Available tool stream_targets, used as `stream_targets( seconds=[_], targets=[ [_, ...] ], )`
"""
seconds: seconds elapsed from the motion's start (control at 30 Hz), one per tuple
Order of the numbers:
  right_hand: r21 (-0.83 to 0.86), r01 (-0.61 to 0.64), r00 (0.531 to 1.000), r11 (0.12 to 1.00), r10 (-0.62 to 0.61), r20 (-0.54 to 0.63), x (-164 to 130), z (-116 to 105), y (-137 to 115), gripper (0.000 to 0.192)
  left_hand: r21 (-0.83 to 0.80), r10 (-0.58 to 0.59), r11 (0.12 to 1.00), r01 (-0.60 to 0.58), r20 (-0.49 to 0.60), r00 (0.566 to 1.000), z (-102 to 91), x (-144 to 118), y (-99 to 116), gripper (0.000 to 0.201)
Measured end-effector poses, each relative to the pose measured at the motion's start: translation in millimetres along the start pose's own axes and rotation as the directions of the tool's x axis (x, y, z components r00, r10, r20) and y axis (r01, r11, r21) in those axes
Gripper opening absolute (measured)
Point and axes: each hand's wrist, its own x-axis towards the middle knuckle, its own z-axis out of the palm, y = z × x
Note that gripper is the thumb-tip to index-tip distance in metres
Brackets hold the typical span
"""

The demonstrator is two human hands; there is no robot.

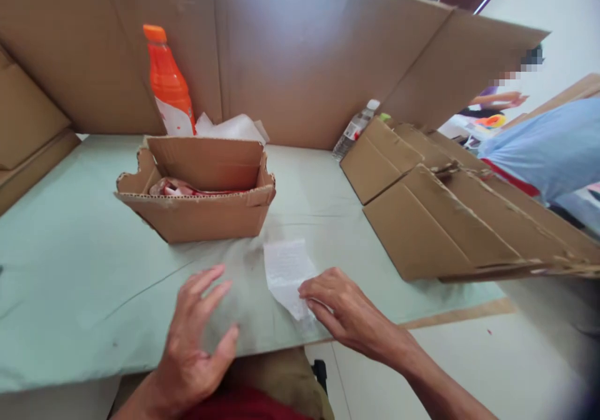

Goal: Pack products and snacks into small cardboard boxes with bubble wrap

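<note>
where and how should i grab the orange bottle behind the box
Probably the narrow upper part of the orange bottle, just below its cap, from above and in front: that part rises clear of the open cardboard box, which hides the base, while a cardboard wall stands behind.

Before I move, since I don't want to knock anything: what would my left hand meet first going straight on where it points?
Probably the front of the open cardboard box; the height of your left hand is hard to judge.

One head-worn camera looks forward and down, close over the flat pale-green tabletop, facing a brown cardboard partition.
</note>
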Motion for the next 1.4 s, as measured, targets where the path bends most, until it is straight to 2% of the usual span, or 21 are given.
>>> stream_targets(
  seconds=[0.07, 0.13, 0.2, 0.3, 0.4, 0.53, 0.63, 0.7, 0.73, 0.8, 0.83, 0.87, 0.93, 0.97, 1.03, 1.13, 1.2, 1.27, 1.3, 1.37, 1.4],
  targets=[
    [0.081, -0.062, 0.995, 0.995, 0.055, 0.080, -6, 7, 2, 0.020, -0.006, 0.041, 0.999, -0.041, 0.129, 0.991, 11.3, -10, 11, 0.057],
    [0.143, -0.143, 0.985, 0.979, 0.127, 0.117, -10, 10, 4, 0.020, -0.003, 0.029, 1.000, -0.029, 0.195, 0.980, 21.7, -13, 14, 0.056],
    [0.187, -0.184, 0.977, 0.965, 0.159, 0.143, -11, 10, 2, 0.020, 0.007, 0.013, 1.000, -0.015, 0.222, 0.975, 30.6, -7, 13, 0.060],
    [0.262, -0.160, 0.978, 0.952, 0.117, 0.172, -9, -5, -6, 0.021, -0.013, 0.024, 1.000, -0.022, 0.214, 0.977, 44.5, 12, 8, 0.071],
    [0.299, -0.062, 0.997, 0.952, 0.048, 0.054, -3, -39, -15, 0.018, -0.107, 0.007, 0.994, 0.020, 0.250, 0.968, 65.3, 38, 2, 0.066],
    [0.186, 0.019, 0.977, 0.982, 0.022, -0.214, 4, -93, -23, 0.011, -0.195, -0.023, 0.977, 0.083, 0.291, 0.957, 100.9, 84, 6, 0.012],
    [0.103, 0.075, 0.950, 0.992, -0.040, -0.309, -5, -124, -35, 0.008, -0.202, 0.009, 0.979, 0.031, 0.194, 0.981, 117.6, 133, 28, 0.017],
    [0.081, 0.151, 0.948, 0.985, -0.121, -0.294, -15, -134, -44, 0.011, -0.217, 0.083, 0.974, -0.071, 0.044, 0.996, 120.0, 167, 43, 0.023],
    [0.078, 0.188, 0.951, 0.979, -0.161, -0.263, -19, -135, -47, 0.014, -0.219, 0.157, 0.961, -0.170, -0.074, 0.985, 119.5, 179, 49, 0.025],
    [0.098, 0.240, 0.961, 0.966, -0.222, -0.162, -26, -126, -47, 0.020, -0.188, 0.303, 0.918, -0.348, -0.232, 0.924, 117.4, 189, 50, 0.027],
    [0.126, 0.245, 0.967, 0.961, -0.233, -0.101, -29, -116, -42, 0.021, -0.161, 0.363, 0.899, -0.407, -0.248, 0.898, 116.3, 185, 45, 0.026],
    [0.168, 0.227, 0.974, 0.959, -0.222, -0.047, -30, -103, -36, 0.021, -0.132, 0.399, 0.893, -0.430, -0.208, 0.893, 115.0, 175, 37, 0.026],
    [0.272, 0.120, 0.989, 0.955, -0.137, 0.046, -32, -68, -19, 0.019, -0.060, 0.404, 0.912, -0.405, -0.025, 0.914, 110.1, 138, 15, 0.027],
    [0.316, 0.042, 0.994, 0.948, -0.072, 0.083, -32, -50, -10, 0.018, -0.013, 0.362, 0.932, -0.363, 0.098, 0.927, 105.6, 115, 4, 0.032],
    [0.380, -0.105, 0.985, 0.919, 0.043, 0.167, -34, -15, 4, 0.019, 0.020, 0.294, 0.949, -0.314, 0.302, 0.907, 91.9, 66, -9, 0.053],
    [0.469, -0.214, 0.955, 0.857, 0.082, 0.285, -34, 13, 12, 0.020, -0.128, 0.265, 0.964, -0.232, 0.473, 0.840, 68.9, 12, 2, 0.082],
    [0.527, -0.249, 0.942, 0.813, 0.075, 0.328, -29, 15, 12, 0.021, -0.215, 0.212, 0.969, -0.121, 0.476, 0.853, 61.7, -1, 20, 0.080],
    [0.551, -0.258, 0.951, 0.793, 0.107, 0.291, -22, 10, 11, 0.020, -0.196, 0.100, 0.980, -0.015, 0.429, 0.898, 64.4, 0, 32, 0.064],
    [0.544, -0.250, 0.964, 0.801, 0.153, 0.218, -19, 7, 11, 0.019, -0.148, 0.030, 0.988, 0.032, 0.396, 0.918, 68.7, 4, 34, 0.056],
    [0.469, -0.204, 0.965, 0.859, 0.256, -0.049, -16, 3, 12, 0.017, -0.018, -0.096, 0.994, 0.108, 0.333, 0.938, 79.4, 13, 29, 0.049],
    [0.396, -0.169, 0.942, 0.902, 0.266, -0.205, -17, 3, 12, 0.015, 0.045, -0.144, 0.990, 0.137, 0.310, 0.940, 84.6, 17, 24, 0.051]
  ],
)
